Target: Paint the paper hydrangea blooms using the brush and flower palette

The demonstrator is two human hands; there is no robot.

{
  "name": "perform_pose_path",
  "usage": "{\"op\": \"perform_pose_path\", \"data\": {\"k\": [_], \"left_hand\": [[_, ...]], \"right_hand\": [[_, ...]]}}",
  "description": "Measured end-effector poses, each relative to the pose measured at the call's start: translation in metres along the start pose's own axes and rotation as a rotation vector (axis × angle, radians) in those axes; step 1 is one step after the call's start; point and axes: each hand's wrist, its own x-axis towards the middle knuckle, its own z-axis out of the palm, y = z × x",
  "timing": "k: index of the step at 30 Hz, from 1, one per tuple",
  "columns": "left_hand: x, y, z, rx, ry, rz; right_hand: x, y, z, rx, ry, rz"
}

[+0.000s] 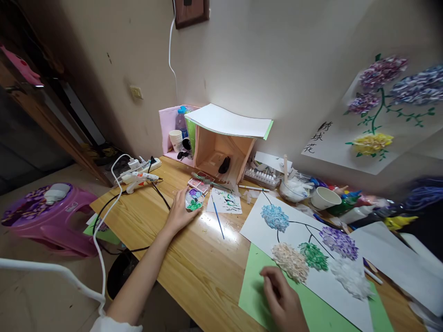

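My left hand is closed around the near-left edge of a small round paint palette, which rests on the wooden table and carries purple, blue and green paint. Just right of it lie a thin blue paintbrush and a white sheet smeared with green and black. My right hand hovers over a green sheet, fingers curled, with nothing visible in them. Beyond it, a white sheet bears raised blue, purple, green, peach and white flower heads joined by black stems.
A hot glue gun and a power strip with cables occupy the table's left end. An open box stands at the back. A bowl, a paper cup and paint bottles line the wall. A pink stool is left.
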Motion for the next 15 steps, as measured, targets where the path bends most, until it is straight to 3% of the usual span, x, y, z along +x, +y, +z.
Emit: {"op": "perform_pose_path", "data": {"k": [4,8,11,15], "left_hand": [[-0.003,0.003,0.003,-0.030,-0.024,-0.001],[-0.005,0.001,0.005,-0.055,-0.066,-0.013],[-0.005,0.000,0.005,-0.061,-0.060,-0.031],[-0.004,-0.003,0.005,-0.062,-0.067,-0.033]], "right_hand": [[0.044,-0.042,0.025,-0.232,-0.188,0.061],[0.087,-0.082,0.059,-0.491,-0.194,0.064],[0.104,-0.096,0.075,-0.651,-0.237,0.104],[0.112,-0.097,0.082,-0.681,-0.246,0.141]]}}
